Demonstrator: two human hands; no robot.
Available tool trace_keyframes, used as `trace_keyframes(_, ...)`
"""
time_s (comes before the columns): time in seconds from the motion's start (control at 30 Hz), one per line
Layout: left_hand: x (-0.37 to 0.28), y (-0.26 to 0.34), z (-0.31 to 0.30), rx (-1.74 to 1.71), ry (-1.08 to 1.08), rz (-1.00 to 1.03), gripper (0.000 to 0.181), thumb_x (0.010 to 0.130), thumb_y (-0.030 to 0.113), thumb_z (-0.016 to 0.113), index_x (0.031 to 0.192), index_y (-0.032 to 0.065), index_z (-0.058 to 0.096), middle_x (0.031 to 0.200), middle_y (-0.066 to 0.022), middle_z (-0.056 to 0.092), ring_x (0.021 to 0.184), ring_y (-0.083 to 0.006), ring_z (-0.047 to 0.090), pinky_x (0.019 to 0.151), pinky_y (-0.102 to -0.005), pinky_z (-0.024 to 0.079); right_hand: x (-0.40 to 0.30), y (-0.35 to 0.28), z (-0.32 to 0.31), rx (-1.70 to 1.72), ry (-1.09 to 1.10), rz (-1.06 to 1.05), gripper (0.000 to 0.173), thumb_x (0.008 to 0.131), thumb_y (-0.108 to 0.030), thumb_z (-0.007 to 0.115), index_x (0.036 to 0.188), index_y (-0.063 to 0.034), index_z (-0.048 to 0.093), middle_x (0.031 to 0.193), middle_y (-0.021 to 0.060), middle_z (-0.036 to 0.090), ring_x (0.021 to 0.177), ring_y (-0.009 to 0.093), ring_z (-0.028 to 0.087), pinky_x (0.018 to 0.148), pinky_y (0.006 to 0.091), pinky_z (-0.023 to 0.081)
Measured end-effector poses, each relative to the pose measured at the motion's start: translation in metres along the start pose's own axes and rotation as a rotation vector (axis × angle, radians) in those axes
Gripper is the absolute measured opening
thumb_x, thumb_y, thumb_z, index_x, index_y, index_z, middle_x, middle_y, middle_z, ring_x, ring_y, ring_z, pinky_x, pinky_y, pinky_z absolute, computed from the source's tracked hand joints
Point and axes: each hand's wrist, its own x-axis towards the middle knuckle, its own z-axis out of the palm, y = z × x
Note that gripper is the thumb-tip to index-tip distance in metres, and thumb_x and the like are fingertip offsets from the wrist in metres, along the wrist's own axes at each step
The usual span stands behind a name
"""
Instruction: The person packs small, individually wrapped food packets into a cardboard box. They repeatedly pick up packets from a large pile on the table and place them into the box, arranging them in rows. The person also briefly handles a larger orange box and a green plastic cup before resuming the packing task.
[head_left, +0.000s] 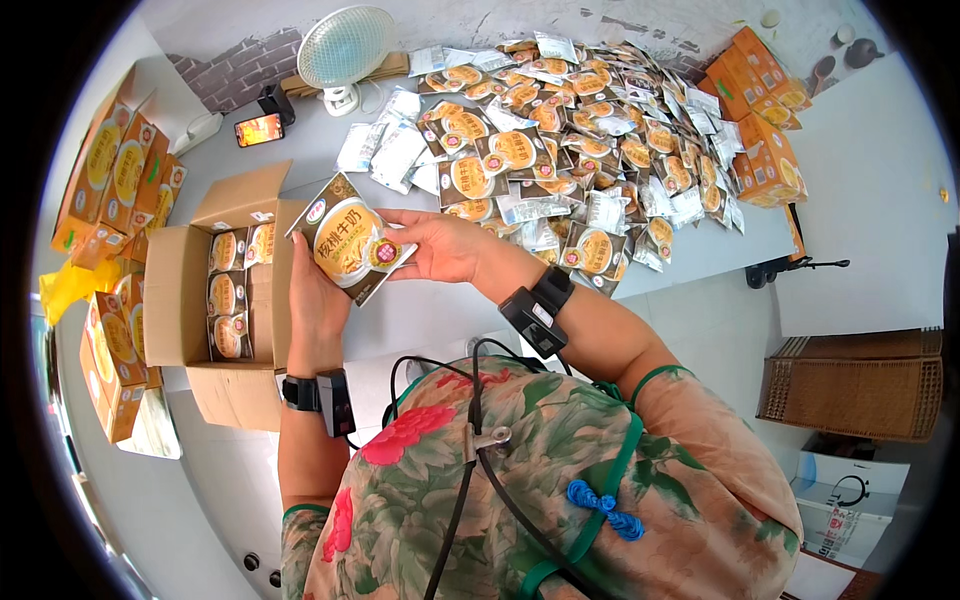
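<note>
Both of my hands hold one brown-and-white food sachet (346, 238) with a picture of a bowl, tilted, in front of me. My left hand (319, 300) grips its lower left edge with the thumb on the front. On the right side, my right hand (435, 244) pinches its edge between thumb and fingers. Just left of my left hand stands an open cardboard box (171, 296) with several like sachets (227, 294) inside, mostly in a column along its left side. A large loose heap of sachets (517, 150), some face down, covers the table beyond my right hand.
A white fan (345, 49) and a lit phone (259, 130) stand at the table's back left. Orange cartons (112, 176) are stacked at the left, beside a yellow plastic bag (75, 289). More orange cartons (769, 161) border the heap at the right. Cables hang before my chest.
</note>
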Motion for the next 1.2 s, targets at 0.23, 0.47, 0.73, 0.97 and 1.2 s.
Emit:
trace_keyframes(0.23,0.019,0.006,-0.040,-0.094,0.056,-0.014,0.035,0.094,0.034,0.043,0.114,0.0053,0.050,0.111,-0.0100,0.057,0.103,-0.0236,0.056,0.089,-0.0390,0.046,0.013,0.018,0.000,-0.164,0.042,0.002,0.048,0.082,0.000,0.058,0.127,-0.0001,0.041,0.115,0.0099,0.056,0.106,0.021,0.056,0.092,0.0387,0.046)
trace_keyframes(0.47,0.018,0.014,-0.051,-0.073,0.213,0.085,0.030,0.095,0.022,0.040,0.110,-0.0027,0.047,0.108,-0.0138,0.055,0.098,-0.0242,0.057,0.084,-0.0362,0.049,0.017,0.023,0.010,-0.321,0.123,0.019,0.046,0.085,-0.002,0.055,0.128,0.0021,0.040,0.112,0.0115,0.057,0.099,0.019,0.059,0.088,0.0312,0.049)
trace_keyframes(0.73,0.007,0.036,-0.043,-0.111,0.192,0.060,0.036,0.097,0.030,0.035,0.118,0.0026,0.044,0.117,-0.0111,0.052,0.107,-0.0223,0.053,0.094,-0.0378,0.043,0.021,0.024,0.028,-0.509,0.190,-0.035,0.043,0.087,-0.004,0.055,0.128,0.0010,0.041,0.110,0.0090,0.058,0.099,0.016,0.058,0.085,0.0288,0.050)
trace_keyframes(0.97,0.000,0.043,-0.047,-0.156,0.002,0.100,0.041,0.096,0.035,0.036,0.117,0.0008,0.044,0.115,-0.0127,0.053,0.105,-0.0245,0.054,0.093,-0.0387,0.044,0.026,0.029,0.043,-0.637,0.176,-0.018,0.031,0.088,-0.013,0.056,0.115,0.0000,0.052,0.106,0.0035,0.059,0.095,0.010,0.057,0.081,0.0263,0.051)
trace_keyframes(1.2,-0.005,0.021,-0.080,0.058,0.112,-0.030,0.033,0.089,0.006,0.050,0.120,0.0058,0.038,0.116,-0.0121,0.052,0.104,-0.0267,0.056,0.086,-0.0417,0.049,0.032,0.034,0.039,-0.696,0.197,0.118,0.030,0.089,-0.015,0.054,0.115,0.0011,0.052,0.106,0.0060,0.060,0.093,0.012,0.059,0.083,0.0265,0.051)
